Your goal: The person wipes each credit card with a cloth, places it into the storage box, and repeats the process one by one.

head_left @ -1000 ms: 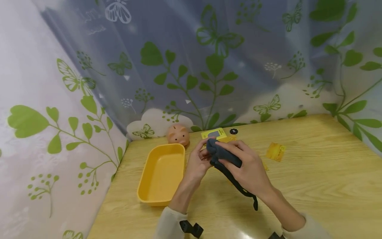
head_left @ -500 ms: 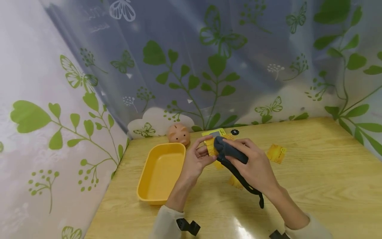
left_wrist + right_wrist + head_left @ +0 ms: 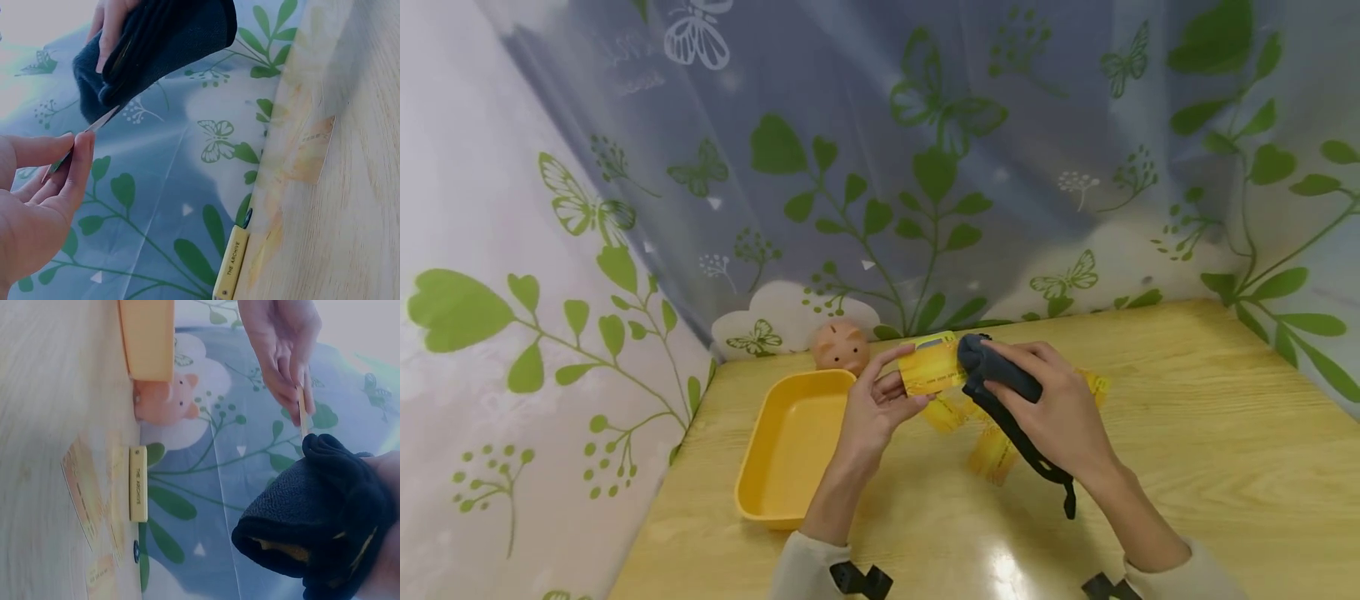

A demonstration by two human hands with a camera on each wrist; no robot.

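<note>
My left hand [image 3: 874, 410] pinches a yellow card [image 3: 928, 371] between thumb and fingers. In the left wrist view that card [image 3: 103, 119] appears edge-on, its far end right at the lip of a dark blue fabric pouch [image 3: 1000, 372]. My right hand [image 3: 1063, 412] grips this pouch, which is tilted and folded softly in the fingers. A black strap [image 3: 1026, 442] hangs from it above the table. From the right wrist, an opening in the pouch [image 3: 284, 512] shows a yellowish inside. Several yellow cards [image 3: 992, 454] lie on the table below the hands.
A yellow bin [image 3: 752, 467] stands left of my left hand, with a pink piggy bank [image 3: 841, 350] behind it. By the patterned curtain stands a slim yellow box [image 3: 139, 484] lettered "THE ARCHIVE", near a dark round chip [image 3: 135, 552]. Another yellow card [image 3: 1097, 386] lies behind my right hand.
The yellow card, first out of sight, has come out of the pouch in my left hand's pinch. My right hand and the pouch have shifted right, widening the space between the hands.
</note>
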